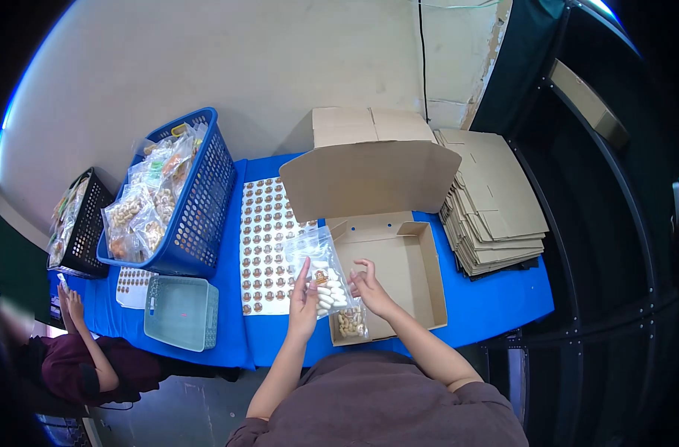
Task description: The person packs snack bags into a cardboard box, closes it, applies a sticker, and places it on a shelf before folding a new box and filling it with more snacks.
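Note:
My left hand (303, 308) grips the left edge of a clear zip bag (332, 289) of white oval pieces, which has a small round sticker on its front. At the bag's right edge is my right hand (371, 289), its fingers curled; whether they pinch the bag I cannot make out. Below them an open cardboard box (435, 279) lies with its lid raised at the back. In its front left corner rests a small bag of cashew-like nuts (351, 322). Left of the box is a sheet of round stickers (257, 246).
A blue basket (205, 190) full of filled bags stands left, beside a black basket (93, 231) and a pale green tray (213, 316). Flattened cardboard boxes (496, 186) are stacked right. Another person (93, 365) stands at the far left. Dark shelving (615, 194) rises right.

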The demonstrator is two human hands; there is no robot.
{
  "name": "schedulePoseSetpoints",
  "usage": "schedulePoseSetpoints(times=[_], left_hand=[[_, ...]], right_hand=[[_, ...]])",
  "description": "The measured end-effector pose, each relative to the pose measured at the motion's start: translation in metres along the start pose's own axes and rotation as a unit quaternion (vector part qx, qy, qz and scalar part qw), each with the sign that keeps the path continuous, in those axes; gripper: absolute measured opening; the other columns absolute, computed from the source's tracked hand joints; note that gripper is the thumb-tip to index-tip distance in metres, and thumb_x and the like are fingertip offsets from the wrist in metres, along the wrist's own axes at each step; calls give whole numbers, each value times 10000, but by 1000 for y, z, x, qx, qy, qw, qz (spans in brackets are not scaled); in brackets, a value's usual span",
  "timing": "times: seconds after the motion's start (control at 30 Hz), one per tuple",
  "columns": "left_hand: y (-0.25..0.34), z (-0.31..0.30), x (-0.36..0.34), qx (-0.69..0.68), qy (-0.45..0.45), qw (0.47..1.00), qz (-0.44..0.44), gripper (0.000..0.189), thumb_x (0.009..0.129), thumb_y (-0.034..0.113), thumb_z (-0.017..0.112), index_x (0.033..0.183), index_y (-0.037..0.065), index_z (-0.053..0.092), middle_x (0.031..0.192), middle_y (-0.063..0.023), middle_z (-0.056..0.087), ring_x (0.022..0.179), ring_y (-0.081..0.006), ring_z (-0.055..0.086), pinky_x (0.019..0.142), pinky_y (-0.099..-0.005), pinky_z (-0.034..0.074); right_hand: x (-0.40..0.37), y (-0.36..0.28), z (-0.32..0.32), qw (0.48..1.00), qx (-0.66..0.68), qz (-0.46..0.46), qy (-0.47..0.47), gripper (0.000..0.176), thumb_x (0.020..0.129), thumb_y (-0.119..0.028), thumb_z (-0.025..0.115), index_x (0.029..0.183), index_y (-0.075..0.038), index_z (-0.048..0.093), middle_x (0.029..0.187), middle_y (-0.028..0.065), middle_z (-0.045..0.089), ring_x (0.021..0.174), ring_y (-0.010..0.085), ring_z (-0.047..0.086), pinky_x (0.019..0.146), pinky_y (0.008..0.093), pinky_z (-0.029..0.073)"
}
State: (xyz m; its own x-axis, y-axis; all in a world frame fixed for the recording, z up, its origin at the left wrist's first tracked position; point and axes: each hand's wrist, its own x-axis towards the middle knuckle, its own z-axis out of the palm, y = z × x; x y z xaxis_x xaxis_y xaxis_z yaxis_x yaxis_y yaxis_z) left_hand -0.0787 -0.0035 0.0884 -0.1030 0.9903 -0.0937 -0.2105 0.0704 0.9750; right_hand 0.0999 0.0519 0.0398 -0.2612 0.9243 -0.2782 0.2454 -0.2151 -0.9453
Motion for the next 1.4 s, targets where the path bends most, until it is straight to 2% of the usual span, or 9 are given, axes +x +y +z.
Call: schedulePoseSetpoints(times=[0.07, 0.17, 0.57, 0.7, 0.8, 1.1, 1.23, 1.33, 1.4], left_hand=[[-5, 10, 1, 9, -7, 1000, 20, 603, 959, 128, 567, 1492, 74, 289, 1158, -84, 579, 987, -106, 542, 896, -257, 440], [12, 29, -4, 44, -23, 997, 64, 618, 934, 109, 606, 1482, 76, 321, 1185, -80, 589, 951, -70, 525, 831, -232, 439], [10, 42, -14, 6, 28, 995, 98, 454, 981, 50, 465, 1431, 68, 416, 916, 19, 600, 741, -7, 455, 686, -163, 407], [33, 49, -21, 186, 38, 978, 80, 414, 972, 91, 525, 1382, 49, 481, 760, 62, 523, 664, 10, 375, 568, -161, 325], [37, 59, -22, 86, 37, 991, 98, 388, 978, 123, 535, 1358, 53, 509, 722, 84, 518, 623, 3, 345, 542, -167, 316], [24, 54, -20, 76, 18, 992, 99, 427, 990, 157, 524, 1399, 53, 456, 707, 77, 496, 618, -7, 321, 554, -172, 316], [23, 58, -24, 173, 24, 977, 125, 434, 998, 163, 508, 1412, 57, 439, 663, 86, 418, 609, -13, 301, 554, -178, 311], [18, 59, -21, 44, 44, 983, 175, 441, 997, 165, 513, 1417, 56, 433, 647, 91, 429, 611, -7, 361, 576, -170, 350], [26, 51, -26, 51, 8, 995, 80, 445, 1005, 163, 490, 1423, 29, 414, 793, 52, 536, 681, -10, 395, 648, -160, 364]], right_hand=[[-17, -35, 2, 952, 295, -50, -59, 527, 955, -271, 594, 1307, 7, 318, 1092, 153, 579, 942, 181, 607, 841, 313, 489], [-28, -54, 12, 959, 210, -181, -54, 382, 973, -208, 562, 1268, -26, 401, 1086, 72, 601, 935, 130, 616, 795, 245, 498], [-50, -75, -4, 921, 380, -30, -75, 240, 995, -237, 525, 1130, -38, 530, 955, 19, 607, 792, 53, 577, 705, 222, 483], [-56, -76, -5, 954, 291, -54, -52, 258, 995, -244, 528, 1148, -35, 531, 967, 30, 612, 815, 58, 588, 729, 224, 491], [-62, -83, -1, 948, 292, -121, -25, 266, 999, -250, 522, 1145, -29, 535, 957, 35, 613, 821, 59, 592, 732, 223, 494], [-62, -66, -15, 913, 405, -29, -40, 280, 1009, -223, 497, 1167, 1, 554, 1028, 46, 635, 914, 67, 589, 795, 234, 496], [-69, -71, -17, 954, 280, -48, -94, 284, 1009, -218, 492, 1165, 6, 569, 1038, 30, 634, 925, 67, 588, 818, 239, 487], [-67, -64, -17, 950, 294, -39, -96, 289, 1004, -210, 502, 1176, 13, 568, 1039, 28, 637, 941, 73, 587, 841, 248, 481], [-65, -67, -21, 952, 292, -25, -92, 294, 1000, -205, 507, 1186, 16, 564, 1037, 29, 639, 948, 75, 585, 849, 252, 478]])
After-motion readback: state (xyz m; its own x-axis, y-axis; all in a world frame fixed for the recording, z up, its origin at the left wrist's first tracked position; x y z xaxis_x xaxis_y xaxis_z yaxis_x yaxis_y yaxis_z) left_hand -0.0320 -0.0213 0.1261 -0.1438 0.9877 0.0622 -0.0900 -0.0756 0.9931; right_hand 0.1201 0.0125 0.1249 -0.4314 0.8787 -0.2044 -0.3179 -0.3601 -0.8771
